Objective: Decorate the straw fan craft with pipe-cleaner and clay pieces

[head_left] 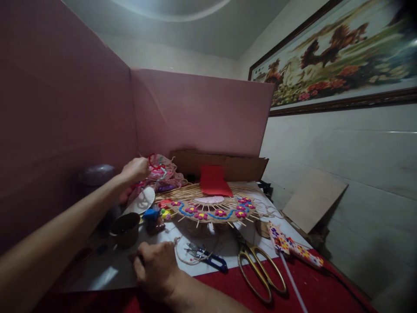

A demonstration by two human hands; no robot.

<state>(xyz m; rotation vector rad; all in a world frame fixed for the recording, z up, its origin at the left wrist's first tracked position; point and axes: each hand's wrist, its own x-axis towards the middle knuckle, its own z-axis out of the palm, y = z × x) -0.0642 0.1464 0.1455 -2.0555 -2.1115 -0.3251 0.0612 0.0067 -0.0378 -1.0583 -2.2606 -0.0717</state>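
Note:
My left hand (136, 169) is reached out to the back left, its fingers closed at the edge of a crumpled pink plastic bag (171, 174) with coloured strands. What those fingers hold, if anything, is hidden. My right hand (158, 267) rests near the front of the white sheet, fingers curled in; I cannot make out anything in them. Right of it lie a loop of twine (178, 254) and blue thread snips (208, 256). Behind stands a half-ring fan-like piece (208, 213) of sticks and brown material, decorated with pink flowers and a blue wavy line.
Gold-handled scissors (260, 269) and a flower-patterned glue gun (293, 245) with a cord lie at the right. A dark cup (125, 230), a white scalloped paper piece (143, 200) and a blue lump (150, 214) stand left. Red paper (215, 180) leans on cardboard (246, 167) behind thin sticks.

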